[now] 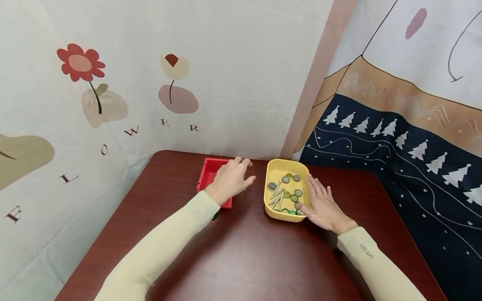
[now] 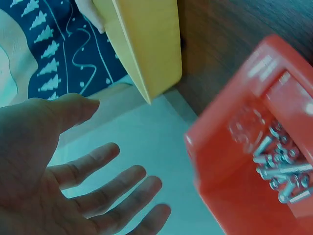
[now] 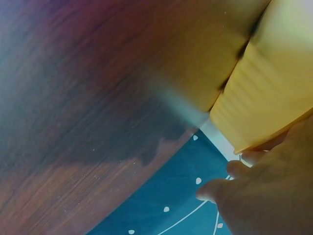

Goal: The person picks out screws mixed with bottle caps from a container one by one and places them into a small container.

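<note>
My left hand (image 1: 232, 179) hovers over the right side of a red bin (image 1: 206, 174), its fingers spread and loosely bent, holding nothing. In the left wrist view, several silver bolts (image 2: 286, 170) lie inside that bin; in the head view my hand and forearm hide much of it. A yellow tub (image 1: 268, 200) stands to the right, with several bottle caps (image 1: 294, 198) and long silver nails (image 1: 278, 198) in it. My right hand (image 1: 324, 209) rests against the tub's right rim, fingers extended along the side, thumb reaching over the edge.
Both containers stand toward the back of a dark reddish-brown table (image 1: 248, 259). Behind it hangs a pale cloth (image 1: 241, 75) with flower prints, and a navy cloth (image 1: 395, 167) with white trees hangs at the right. A small dark object (image 1: 216, 215) shows beneath my left forearm.
</note>
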Action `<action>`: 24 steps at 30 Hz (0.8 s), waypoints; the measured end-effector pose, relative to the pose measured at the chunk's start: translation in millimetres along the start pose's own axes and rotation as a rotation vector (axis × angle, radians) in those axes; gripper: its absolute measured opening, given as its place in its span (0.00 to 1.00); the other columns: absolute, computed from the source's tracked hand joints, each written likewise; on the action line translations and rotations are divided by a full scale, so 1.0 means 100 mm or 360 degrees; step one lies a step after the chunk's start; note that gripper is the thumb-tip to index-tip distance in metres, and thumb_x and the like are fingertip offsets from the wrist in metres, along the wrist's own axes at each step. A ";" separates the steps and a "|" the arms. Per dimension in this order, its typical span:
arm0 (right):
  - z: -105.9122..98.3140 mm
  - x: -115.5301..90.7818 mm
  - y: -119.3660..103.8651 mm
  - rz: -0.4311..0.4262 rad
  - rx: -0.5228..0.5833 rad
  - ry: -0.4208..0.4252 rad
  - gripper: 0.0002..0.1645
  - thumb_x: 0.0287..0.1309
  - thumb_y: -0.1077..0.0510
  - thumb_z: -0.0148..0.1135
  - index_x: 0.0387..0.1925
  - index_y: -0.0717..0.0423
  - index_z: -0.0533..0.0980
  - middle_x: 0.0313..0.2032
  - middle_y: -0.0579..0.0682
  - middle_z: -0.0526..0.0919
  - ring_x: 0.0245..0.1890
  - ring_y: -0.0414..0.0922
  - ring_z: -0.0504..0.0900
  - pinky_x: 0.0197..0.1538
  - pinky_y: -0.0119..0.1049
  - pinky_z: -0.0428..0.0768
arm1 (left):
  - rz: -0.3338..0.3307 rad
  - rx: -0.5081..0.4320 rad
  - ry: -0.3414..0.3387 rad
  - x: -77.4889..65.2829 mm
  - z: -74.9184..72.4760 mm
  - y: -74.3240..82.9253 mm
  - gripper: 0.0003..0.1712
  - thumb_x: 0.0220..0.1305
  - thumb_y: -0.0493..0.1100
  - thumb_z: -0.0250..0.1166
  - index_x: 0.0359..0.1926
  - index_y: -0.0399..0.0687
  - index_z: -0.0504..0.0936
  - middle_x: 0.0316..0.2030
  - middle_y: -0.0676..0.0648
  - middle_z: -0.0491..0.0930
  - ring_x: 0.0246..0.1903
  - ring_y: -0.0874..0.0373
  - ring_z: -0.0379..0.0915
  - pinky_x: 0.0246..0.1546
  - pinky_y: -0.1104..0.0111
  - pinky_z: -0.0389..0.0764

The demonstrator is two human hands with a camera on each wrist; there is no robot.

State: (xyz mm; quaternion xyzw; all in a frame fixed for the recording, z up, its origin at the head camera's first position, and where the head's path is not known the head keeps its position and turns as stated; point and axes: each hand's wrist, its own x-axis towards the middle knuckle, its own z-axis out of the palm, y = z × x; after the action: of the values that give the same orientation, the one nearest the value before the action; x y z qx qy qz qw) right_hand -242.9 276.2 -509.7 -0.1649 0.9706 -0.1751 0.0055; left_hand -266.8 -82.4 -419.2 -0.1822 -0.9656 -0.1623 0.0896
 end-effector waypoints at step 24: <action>-0.03 0.00 -0.03 -0.0073 -0.0036 -0.0008 0.62 0.85 0.34 0.62 0.95 0.65 0.45 0.95 0.66 0.44 0.94 0.73 0.45 0.89 0.85 0.45 | 0.0280 0.0375 -0.0288 0.19 0.38 0.61 0.41 0.79 0.69 0.74 0.82 0.56 0.79 0.78 0.44 0.81 0.77 0.43 0.78 0.85 0.44 0.76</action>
State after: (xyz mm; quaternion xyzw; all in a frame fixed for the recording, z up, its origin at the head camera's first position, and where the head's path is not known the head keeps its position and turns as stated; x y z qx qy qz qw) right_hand -241.8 274.9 -506.3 -0.1876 0.9685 -0.1637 0.0023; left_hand -264.9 -9.5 -433.4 -0.2681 -0.9624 -0.0224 0.0369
